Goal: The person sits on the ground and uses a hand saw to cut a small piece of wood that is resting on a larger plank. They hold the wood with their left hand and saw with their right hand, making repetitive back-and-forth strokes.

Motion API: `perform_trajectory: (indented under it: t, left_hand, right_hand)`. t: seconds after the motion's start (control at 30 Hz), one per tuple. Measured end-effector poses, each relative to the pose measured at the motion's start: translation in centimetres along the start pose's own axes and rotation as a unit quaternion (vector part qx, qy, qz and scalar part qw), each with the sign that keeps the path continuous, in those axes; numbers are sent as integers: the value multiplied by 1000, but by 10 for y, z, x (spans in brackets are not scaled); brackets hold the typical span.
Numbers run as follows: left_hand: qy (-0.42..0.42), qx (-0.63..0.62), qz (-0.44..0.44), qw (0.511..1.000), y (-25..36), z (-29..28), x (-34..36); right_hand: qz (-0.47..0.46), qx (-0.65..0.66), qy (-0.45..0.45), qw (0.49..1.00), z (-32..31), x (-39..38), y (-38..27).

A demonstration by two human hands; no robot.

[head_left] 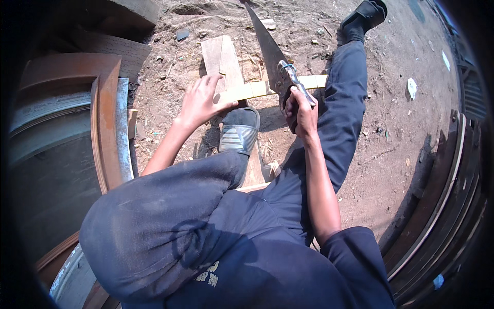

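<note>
My right hand [303,114] is wrapped round the handle of a handsaw [267,45], whose long blade points up and away to the left. The blade passes over or against a thin pale wooden strip [252,91] that lies crosswise; whether the teeth touch it I cannot tell. My left hand [202,102] rests at the strip's left end, fingers stretched out over a wooden board [230,62] and thumb apart. My sandalled left foot [240,133] stands on the board just below the strip. The strip's right end reaches my outstretched right leg [347,77].
A brown wooden frame [105,108] with a curved inner edge leans at the left, beside dark panels. Long dark timbers [437,206] are stacked along the right. Wood chips and litter, including a white scrap [411,88], dot the bare dirt ground [391,139].
</note>
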State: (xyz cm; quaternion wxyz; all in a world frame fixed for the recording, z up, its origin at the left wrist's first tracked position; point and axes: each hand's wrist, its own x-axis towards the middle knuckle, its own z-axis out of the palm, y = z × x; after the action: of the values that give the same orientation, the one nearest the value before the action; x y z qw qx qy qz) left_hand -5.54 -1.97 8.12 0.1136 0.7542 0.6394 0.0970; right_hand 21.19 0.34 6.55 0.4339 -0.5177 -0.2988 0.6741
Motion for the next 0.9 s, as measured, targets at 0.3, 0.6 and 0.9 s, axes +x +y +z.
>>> perform_trajectory:
  t: [0.3, 0.6, 0.9]
  left_hand:
    - [24, 45, 84, 995, -28, 95, 1]
    - [-60, -130, 44, 989, -49, 76, 29]
    - [-199, -228, -35, 953, -45, 67, 49]
  right_hand:
    - [4, -3, 4, 1000, 1, 47, -58]
    - [-47, -50, 77, 995, 9, 30, -64]
    - [-41, -97, 35, 994, 28, 29, -55]
